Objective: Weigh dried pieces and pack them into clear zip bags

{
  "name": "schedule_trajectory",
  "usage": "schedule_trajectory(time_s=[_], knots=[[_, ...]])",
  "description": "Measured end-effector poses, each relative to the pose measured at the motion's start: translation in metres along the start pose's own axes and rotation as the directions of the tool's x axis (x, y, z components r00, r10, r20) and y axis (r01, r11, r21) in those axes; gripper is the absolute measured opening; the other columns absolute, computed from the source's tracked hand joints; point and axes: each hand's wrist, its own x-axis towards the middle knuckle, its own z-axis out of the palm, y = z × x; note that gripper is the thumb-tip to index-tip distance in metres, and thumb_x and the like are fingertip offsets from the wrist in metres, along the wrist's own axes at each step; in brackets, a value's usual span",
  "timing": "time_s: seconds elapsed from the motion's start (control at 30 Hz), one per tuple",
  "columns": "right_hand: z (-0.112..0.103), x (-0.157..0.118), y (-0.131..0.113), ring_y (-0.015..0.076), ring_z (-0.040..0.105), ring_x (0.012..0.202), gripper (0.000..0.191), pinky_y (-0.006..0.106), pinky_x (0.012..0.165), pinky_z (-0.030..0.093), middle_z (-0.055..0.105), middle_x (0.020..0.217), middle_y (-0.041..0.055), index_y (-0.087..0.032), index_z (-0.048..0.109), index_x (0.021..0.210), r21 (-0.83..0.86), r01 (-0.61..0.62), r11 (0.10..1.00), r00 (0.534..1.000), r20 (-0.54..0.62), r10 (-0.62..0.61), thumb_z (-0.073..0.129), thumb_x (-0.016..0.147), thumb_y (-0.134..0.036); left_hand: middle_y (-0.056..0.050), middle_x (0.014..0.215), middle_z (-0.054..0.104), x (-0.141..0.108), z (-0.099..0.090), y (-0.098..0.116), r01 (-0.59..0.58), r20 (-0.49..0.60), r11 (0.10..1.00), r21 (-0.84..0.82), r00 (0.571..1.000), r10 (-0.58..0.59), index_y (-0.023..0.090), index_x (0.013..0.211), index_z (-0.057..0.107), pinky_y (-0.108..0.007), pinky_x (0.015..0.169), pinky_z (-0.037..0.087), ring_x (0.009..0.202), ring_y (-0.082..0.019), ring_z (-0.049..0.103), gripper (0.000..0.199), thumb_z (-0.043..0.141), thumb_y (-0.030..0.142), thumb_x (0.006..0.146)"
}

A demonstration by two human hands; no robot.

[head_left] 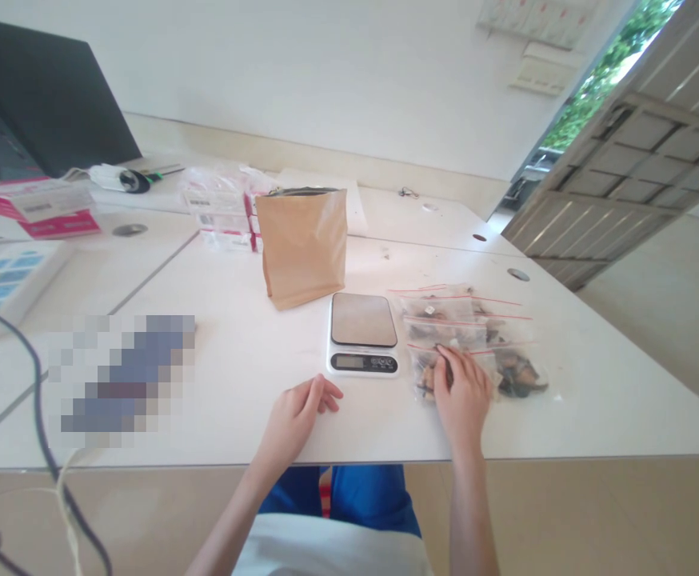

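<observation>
My left hand (306,402) rests on the white table just in front of a kitchen scale (363,334), with loosely bent fingers and nothing seen in them. The scale has a bare metal plate and a small display. To its right lie several clear zip bags (445,330) with red seal lines, holding dark and brown dried pieces. My right hand (465,392) is over the nearest zip bag (425,378), its thumb and fingertips closed at the upper part; the palm hides some of it. Behind the scale stands an upright brown paper pouch (305,248), its top open.
Pink-and-white packs (221,212) in clear wrap are behind the pouch. A black monitor (43,96) and a white handheld device (115,178) stand back left. A pixelated blue item (139,368) lies left. Cables (38,400) hang over the front left edge.
</observation>
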Motion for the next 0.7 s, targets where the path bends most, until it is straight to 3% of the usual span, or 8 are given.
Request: schedule_trajectory(time_s=[0.27, 0.43, 0.53, 0.6, 0.7], knots=[[-0.004, 0.001, 0.001, 0.0262, 0.056, 0.11, 0.034, 0.04, 0.094, 0.037, 0.071, 0.105, 0.0109, -0.017, 0.07, 0.104, -0.003, 0.0, 1.0, 0.999, -0.035, 0.0, 0.04, 0.092, -0.031, -0.004, 0.07, 0.069, -0.002, 0.0, 0.002, 0.045, 0.002, 0.999, -0.022, 0.999, -0.045, 0.022, 0.078, 0.07, -0.032, 0.074, 0.045, 0.071, -0.021, 0.059, 0.05, 0.034, 0.055, 0.09], [-0.006, 0.001, 0.0, 0.0268, 0.058, 0.108, 0.034, 0.039, 0.093, 0.037, 0.072, 0.104, 0.0109, -0.016, 0.07, 0.102, -0.018, 0.009, 1.0, 1.0, -0.024, -0.01, 0.041, 0.092, -0.03, -0.007, 0.069, 0.068, -0.001, -0.001, 0.004, 0.032, -0.087, 0.979, -0.2, 0.995, -0.051, 0.019, 0.076, 0.069, -0.031, 0.068, 0.047, 0.066, -0.019, 0.058, 0.052, 0.034, 0.055, 0.09], [-0.007, 0.002, 0.0, 0.0273, 0.059, 0.106, 0.034, 0.039, 0.092, 0.037, 0.072, 0.103, 0.0108, -0.016, 0.07, 0.101, -0.014, 0.001, 1.0, 1.0, -0.02, -0.001, 0.041, 0.092, -0.03, -0.009, 0.088, 0.069, 0.011, -0.009, 0.007, 0.056, -0.219, 0.959, -0.277, 0.968, -0.12, 0.017, 0.088, 0.064, -0.031, 0.066, 0.049, 0.073, -0.019, 0.061, 0.046, 0.039, 0.055, 0.087], [-0.006, 0.003, 0.0, 0.0277, 0.059, 0.106, 0.033, 0.04, 0.091, 0.037, 0.072, 0.104, 0.0108, -0.016, 0.07, 0.101, -0.011, -0.006, 1.0, 1.0, -0.018, 0.005, 0.042, 0.092, -0.03, -0.011, 0.11, 0.064, 0.028, -0.021, 0.014, 0.062, -0.329, 0.975, -0.212, 0.935, -0.131, 0.018, 0.103, 0.057, -0.034, 0.077, 0.051, 0.09, -0.021, 0.063, 0.042, 0.049, 0.053, 0.082], [-0.005, 0.002, 0.001, 0.0278, 0.059, 0.107, 0.032, 0.04, 0.092, 0.037, 0.072, 0.104, 0.0111, -0.016, 0.07, 0.101, 0.001, -0.014, 1.0, 1.0, -0.013, 0.014, 0.043, 0.091, -0.029, -0.021, 0.141, 0.039, 0.071, -0.046, 0.028, -0.038, -0.478, 0.999, -0.038, 0.878, 0.015, 0.013, 0.13, 0.037, -0.044, 0.098, 0.043, 0.122, -0.029, 0.049, 0.073, 0.067, 0.045, 0.072]])
